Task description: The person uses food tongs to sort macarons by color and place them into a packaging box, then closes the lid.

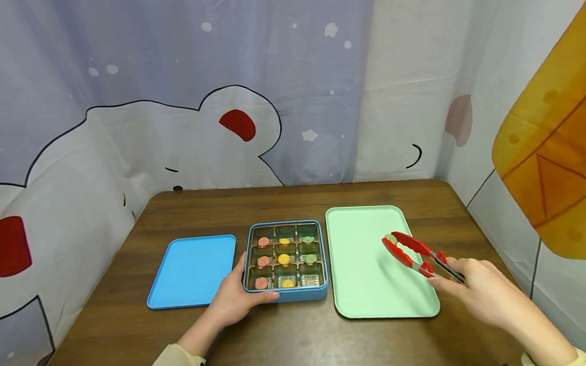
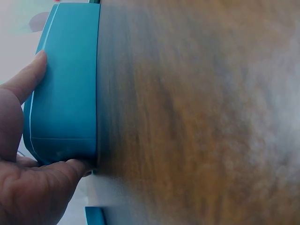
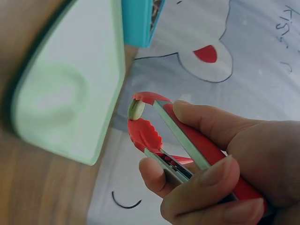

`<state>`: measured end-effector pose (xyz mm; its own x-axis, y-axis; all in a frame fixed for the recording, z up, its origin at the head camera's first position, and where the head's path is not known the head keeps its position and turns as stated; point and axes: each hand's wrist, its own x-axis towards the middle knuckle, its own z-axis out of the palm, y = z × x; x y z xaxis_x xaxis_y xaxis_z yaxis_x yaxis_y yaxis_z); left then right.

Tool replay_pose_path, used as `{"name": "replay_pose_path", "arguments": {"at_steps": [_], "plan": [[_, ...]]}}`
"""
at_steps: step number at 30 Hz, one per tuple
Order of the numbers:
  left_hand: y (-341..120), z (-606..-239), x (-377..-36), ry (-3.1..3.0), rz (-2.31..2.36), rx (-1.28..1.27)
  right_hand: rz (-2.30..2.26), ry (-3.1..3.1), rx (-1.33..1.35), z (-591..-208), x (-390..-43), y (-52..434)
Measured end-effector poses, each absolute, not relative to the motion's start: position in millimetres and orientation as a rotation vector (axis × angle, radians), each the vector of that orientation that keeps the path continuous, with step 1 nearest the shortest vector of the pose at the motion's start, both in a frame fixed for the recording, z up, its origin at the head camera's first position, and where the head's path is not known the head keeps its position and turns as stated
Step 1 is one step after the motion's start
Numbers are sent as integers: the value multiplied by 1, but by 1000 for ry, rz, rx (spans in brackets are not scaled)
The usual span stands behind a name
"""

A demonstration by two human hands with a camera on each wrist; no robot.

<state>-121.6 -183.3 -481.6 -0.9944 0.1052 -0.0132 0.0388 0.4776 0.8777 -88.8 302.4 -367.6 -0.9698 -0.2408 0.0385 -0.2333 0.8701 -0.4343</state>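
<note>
My left hand (image 1: 234, 299) grips the near left corner of a blue box (image 1: 297, 296), thumb along its front wall and fingers at its left side. Inside, a divided plastic insert holds small round pieces: pink (image 1: 263, 261) at left, yellow (image 1: 284, 259) in the middle, green (image 1: 311, 258) at right. Its front right compartment shows only bare plastic. With my right hand (image 1: 481, 289) I hold red-tipped metal tongs (image 3: 187, 136), their tips pinching a green round piece (image 3: 136, 109) above the pale green tray (image 1: 367, 281).
A flat blue tray or lid (image 1: 191, 271) lies left of the box on the wooden table (image 1: 284, 348). The pale green tray stands close to the box's right side. Printed cloth (image 1: 317, 96) hangs behind the table and along its sides.
</note>
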Motion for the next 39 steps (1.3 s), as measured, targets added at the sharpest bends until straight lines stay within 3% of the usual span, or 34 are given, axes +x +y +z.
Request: {"name": "replay_pose_path", "arguments": {"at_steps": [18, 39], "plan": [[-184, -482, -122, 2608, 1607, 147, -872, 2964, -586, -349, -100, 232], [-182, -480, -121, 2631, 1592, 113, -906, 2843, -715, -363, -95, 186]]}}
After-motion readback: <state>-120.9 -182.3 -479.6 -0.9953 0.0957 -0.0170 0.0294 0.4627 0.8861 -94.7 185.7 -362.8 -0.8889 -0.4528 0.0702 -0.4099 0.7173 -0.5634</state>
